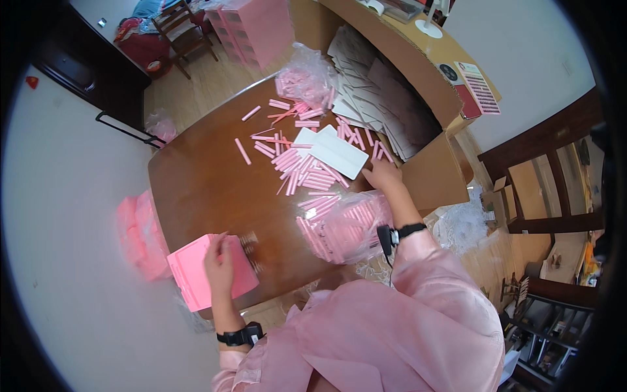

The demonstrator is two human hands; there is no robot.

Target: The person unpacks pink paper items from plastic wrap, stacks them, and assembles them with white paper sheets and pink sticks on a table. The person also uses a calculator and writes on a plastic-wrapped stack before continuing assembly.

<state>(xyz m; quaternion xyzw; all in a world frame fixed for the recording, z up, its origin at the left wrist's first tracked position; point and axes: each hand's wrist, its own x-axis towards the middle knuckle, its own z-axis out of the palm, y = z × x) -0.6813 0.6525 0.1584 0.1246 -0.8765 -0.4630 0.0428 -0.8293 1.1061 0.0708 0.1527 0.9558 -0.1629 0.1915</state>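
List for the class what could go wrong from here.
The pink box by the left hand sits at the table's edge and might get knocked off. The white panel lies over loose pink sticks, so it could slide. The clear bag near the table edge might spill sticks.

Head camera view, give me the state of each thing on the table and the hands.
Left hand: over the pink box
Right hand: beside the white panels, contact unclear
Pink box: open or closed, cannot tell
White panels: overlapping
Pink sticks: loose, scattered
Near clear bag: holding pink sticks
Far clear bag: bunched, pink pieces inside
Large carton: open, flat sheets inside
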